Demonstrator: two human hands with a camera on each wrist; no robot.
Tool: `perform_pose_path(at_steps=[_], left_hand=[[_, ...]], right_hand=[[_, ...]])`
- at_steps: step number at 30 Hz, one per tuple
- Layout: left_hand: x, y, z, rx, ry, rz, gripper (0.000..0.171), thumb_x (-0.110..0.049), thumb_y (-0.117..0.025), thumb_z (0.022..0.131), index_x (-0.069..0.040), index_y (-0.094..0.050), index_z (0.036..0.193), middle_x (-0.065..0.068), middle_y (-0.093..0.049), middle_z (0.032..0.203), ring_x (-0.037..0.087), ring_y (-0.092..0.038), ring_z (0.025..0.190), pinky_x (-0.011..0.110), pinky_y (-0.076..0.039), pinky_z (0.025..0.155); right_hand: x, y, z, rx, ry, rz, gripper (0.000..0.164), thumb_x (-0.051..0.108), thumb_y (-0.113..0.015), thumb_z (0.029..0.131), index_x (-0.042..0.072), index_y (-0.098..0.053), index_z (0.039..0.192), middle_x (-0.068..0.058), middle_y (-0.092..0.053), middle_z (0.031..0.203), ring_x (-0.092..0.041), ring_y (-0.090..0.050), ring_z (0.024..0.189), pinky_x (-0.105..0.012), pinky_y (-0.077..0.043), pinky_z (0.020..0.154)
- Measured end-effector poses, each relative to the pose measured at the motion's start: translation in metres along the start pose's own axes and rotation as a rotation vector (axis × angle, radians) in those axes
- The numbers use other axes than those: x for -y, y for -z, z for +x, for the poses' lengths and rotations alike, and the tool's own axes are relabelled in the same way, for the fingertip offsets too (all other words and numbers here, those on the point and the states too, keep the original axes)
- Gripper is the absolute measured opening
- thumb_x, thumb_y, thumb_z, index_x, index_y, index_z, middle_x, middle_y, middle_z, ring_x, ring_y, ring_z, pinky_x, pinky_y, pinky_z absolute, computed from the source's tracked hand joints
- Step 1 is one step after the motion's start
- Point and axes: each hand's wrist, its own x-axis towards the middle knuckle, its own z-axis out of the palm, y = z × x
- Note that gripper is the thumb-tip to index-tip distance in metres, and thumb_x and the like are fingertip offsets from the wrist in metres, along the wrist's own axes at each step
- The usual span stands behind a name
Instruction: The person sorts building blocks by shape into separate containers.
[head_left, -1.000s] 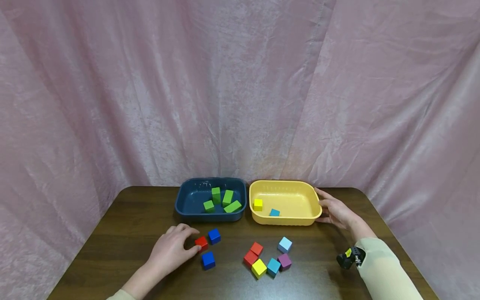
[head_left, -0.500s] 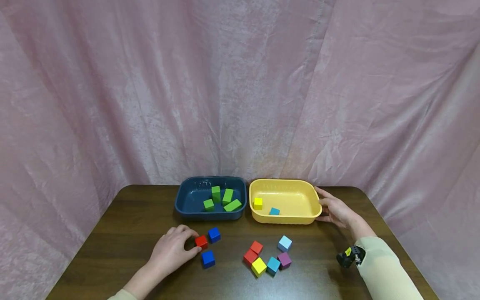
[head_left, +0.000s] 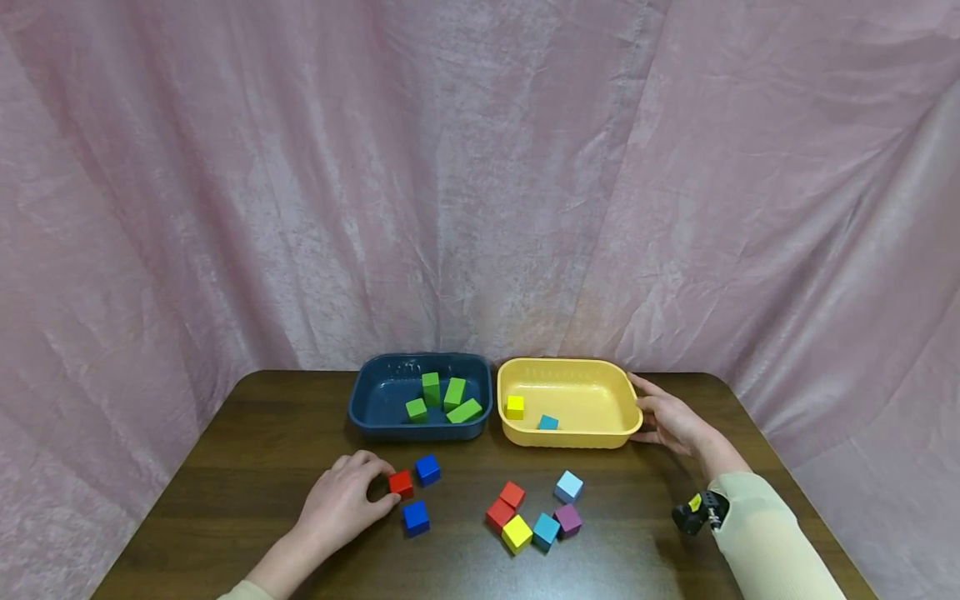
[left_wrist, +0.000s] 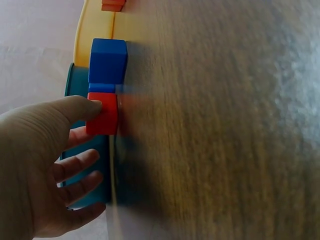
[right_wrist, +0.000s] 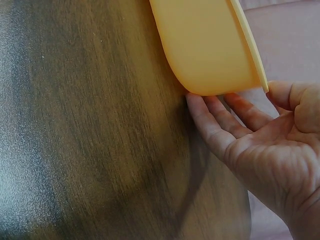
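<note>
My left hand [head_left: 343, 502] pinches a red cube [head_left: 401, 484] on the table with thumb and index finger. In the left wrist view the thumb presses one face of this red cube [left_wrist: 104, 120], and the other fingers are loosely bent. Two blue cubes, one behind [head_left: 427, 470] and one in front [head_left: 416, 518], lie close beside it. At the right, my right hand [head_left: 671, 421] touches the end of a yellow tray [head_left: 577, 441]. The right wrist view shows its fingers extended under the tray's curved end [right_wrist: 210, 65], with the thumb at the rim.
A dark blue tray [head_left: 420, 432] with several green blocks [head_left: 454, 393] stands left of the yellow tray, which holds a yellow cube [head_left: 515, 407] and a teal one [head_left: 548, 422]. Loose red, yellow [head_left: 517, 534], teal, purple [head_left: 567, 521] and light blue [head_left: 568, 487] cubes lie in front. A pink curtain [head_left: 480, 183] hangs behind.
The whole head view has shifted very slightly. Both hands, the cubes and the trays otherwise stay in place.
</note>
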Motion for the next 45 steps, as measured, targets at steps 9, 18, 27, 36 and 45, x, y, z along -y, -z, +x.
perform_pose_path(at_steps=[9, 18, 27, 36, 45], left_hand=[[0.0, 0.006, 0.0, -0.037, -0.005, 0.002, 0.025, -0.04, -0.085, 0.081, -0.03, -0.074, 0.101, -0.009, -0.063, 0.107, 0.02, -0.057, 0.099, 0.046, -0.051, 0.084], [-0.001, 0.013, -0.004, -0.07, -0.011, -0.006, 0.026, -0.037, -0.085, 0.08, -0.027, -0.074, 0.101, -0.009, -0.063, 0.107, 0.019, -0.057, 0.098, 0.045, -0.051, 0.085], [-0.007, 0.024, -0.007, -0.135, -0.073, -0.02, 0.029, -0.039, -0.086, 0.079, -0.027, -0.074, 0.102, -0.008, -0.063, 0.111, 0.02, -0.058, 0.102, 0.045, -0.051, 0.087], [-0.016, 0.037, -0.008, -0.198, -0.132, -0.036, 0.03, -0.038, -0.086, 0.079, -0.027, -0.073, 0.104, -0.009, -0.064, 0.113, 0.019, -0.058, 0.105, 0.044, -0.051, 0.09], [-0.029, 0.052, -0.006, -0.23, -0.173, -0.07, 0.03, -0.037, -0.087, 0.08, -0.028, -0.073, 0.104, -0.009, -0.063, 0.114, 0.02, -0.057, 0.108, 0.048, -0.051, 0.092]], right_hand=[[0.0, 0.001, 0.001, -0.002, -0.004, 0.003, 0.068, 0.01, -0.038, 0.107, 0.021, -0.006, 0.166, -0.03, -0.028, 0.156, -0.032, -0.059, 0.119, -0.057, -0.051, 0.096], [0.0, 0.0, 0.001, -0.001, -0.005, 0.006, 0.068, 0.01, -0.038, 0.107, 0.02, -0.005, 0.166, -0.03, -0.033, 0.153, -0.029, -0.061, 0.116, -0.057, -0.051, 0.097], [-0.001, 0.0, 0.001, -0.004, -0.003, 0.003, 0.069, 0.011, -0.039, 0.107, 0.021, -0.006, 0.166, -0.03, -0.033, 0.152, -0.029, -0.062, 0.115, -0.058, -0.051, 0.097], [-0.002, 0.0, 0.001, -0.003, 0.0, -0.003, 0.069, 0.01, -0.038, 0.107, 0.021, -0.005, 0.166, -0.031, -0.033, 0.152, -0.03, -0.06, 0.116, -0.057, -0.051, 0.096], [-0.001, 0.0, 0.0, 0.002, 0.014, -0.011, 0.067, 0.01, -0.036, 0.108, 0.019, -0.005, 0.166, -0.032, -0.034, 0.151, -0.032, -0.058, 0.12, -0.057, -0.051, 0.096]])
